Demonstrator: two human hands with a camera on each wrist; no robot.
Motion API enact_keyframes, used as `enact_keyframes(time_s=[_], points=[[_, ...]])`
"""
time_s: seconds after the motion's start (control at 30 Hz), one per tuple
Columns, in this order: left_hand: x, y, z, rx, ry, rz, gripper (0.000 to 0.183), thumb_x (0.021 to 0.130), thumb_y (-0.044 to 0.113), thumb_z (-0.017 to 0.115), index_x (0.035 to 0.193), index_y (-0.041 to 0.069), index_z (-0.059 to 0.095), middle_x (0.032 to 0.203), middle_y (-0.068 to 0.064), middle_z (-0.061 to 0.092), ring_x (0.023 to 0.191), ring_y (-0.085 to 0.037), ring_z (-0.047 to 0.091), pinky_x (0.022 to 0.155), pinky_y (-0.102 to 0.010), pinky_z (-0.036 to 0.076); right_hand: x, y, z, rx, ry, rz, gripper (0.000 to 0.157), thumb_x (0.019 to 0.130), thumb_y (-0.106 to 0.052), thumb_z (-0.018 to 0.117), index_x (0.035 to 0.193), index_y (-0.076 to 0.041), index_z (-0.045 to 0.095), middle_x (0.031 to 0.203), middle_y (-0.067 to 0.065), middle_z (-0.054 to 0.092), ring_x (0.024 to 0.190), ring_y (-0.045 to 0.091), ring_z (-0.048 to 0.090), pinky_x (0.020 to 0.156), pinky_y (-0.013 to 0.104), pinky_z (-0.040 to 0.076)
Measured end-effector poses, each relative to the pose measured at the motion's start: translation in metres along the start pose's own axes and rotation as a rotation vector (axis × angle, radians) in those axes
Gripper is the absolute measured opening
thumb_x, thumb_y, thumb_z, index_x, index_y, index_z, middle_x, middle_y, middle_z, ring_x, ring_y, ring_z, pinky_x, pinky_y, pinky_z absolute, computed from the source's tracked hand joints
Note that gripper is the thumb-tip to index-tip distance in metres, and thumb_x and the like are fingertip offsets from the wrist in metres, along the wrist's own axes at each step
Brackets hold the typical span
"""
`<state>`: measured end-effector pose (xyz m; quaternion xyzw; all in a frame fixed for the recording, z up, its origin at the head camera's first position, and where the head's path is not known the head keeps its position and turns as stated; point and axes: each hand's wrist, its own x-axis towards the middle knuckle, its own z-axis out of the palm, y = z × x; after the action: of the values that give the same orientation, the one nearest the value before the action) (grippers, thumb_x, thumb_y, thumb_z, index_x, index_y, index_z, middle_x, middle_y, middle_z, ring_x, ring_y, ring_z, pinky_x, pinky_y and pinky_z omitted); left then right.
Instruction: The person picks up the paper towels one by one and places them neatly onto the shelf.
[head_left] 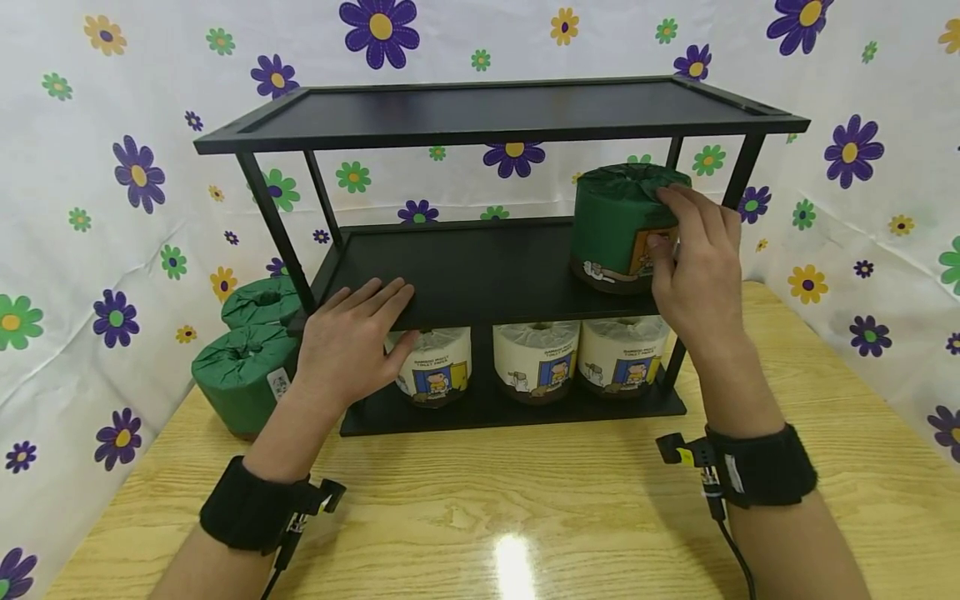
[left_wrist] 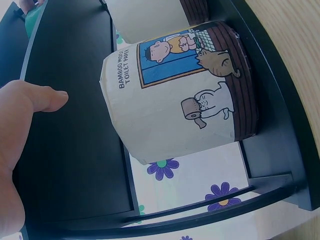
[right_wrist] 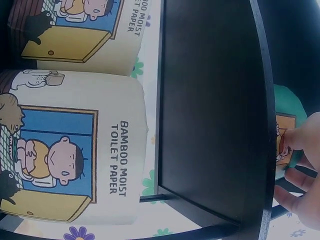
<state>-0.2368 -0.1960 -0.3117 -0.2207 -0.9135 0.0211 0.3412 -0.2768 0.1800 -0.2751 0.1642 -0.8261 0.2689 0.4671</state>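
A black shelf rack (head_left: 457,275) stands on the table. On its middle level, at the right end, sits a green-wrapped toilet roll (head_left: 611,221). My right hand (head_left: 701,258) grips that roll from the right, fingers over its top edge and thumb on the front label. In the right wrist view the toilet roll (right_wrist: 290,100) is mostly hidden by the shelf board. My left hand (head_left: 352,342) rests on the left front of the middle board, fingers straight on top. Its thumb (left_wrist: 50,99) is below the board's front edge.
On the lower level stand three white toilet rolls (head_left: 536,362), with a gap between the left one and the other two. Two green rolls (head_left: 243,375) sit on the table left of the rack. A flowered cloth (head_left: 112,225) hangs behind. Wooden tabletop (head_left: 450,492) spreads in front.
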Motion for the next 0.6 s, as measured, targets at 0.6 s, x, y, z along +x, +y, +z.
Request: enact_keyframes(time_s=[0.6], points=[[-0.0002,0.0,0.0003,0.007,0.006,0.002,0.053,0.089,0.036,0.069,0.135,0.01,0.064,0.137,-0.011,0.063,0.126,-0.034,0.06,0.105,-0.054,0.047,-0.0001,-0.0024,-0.0007,0.024,0.021,0.008,0.04,0.098,-0.006,0.06,0.137,-0.001,0.055,0.144,0.017,0.054,0.117,0.041,0.046,0.098,0.052,0.04]])
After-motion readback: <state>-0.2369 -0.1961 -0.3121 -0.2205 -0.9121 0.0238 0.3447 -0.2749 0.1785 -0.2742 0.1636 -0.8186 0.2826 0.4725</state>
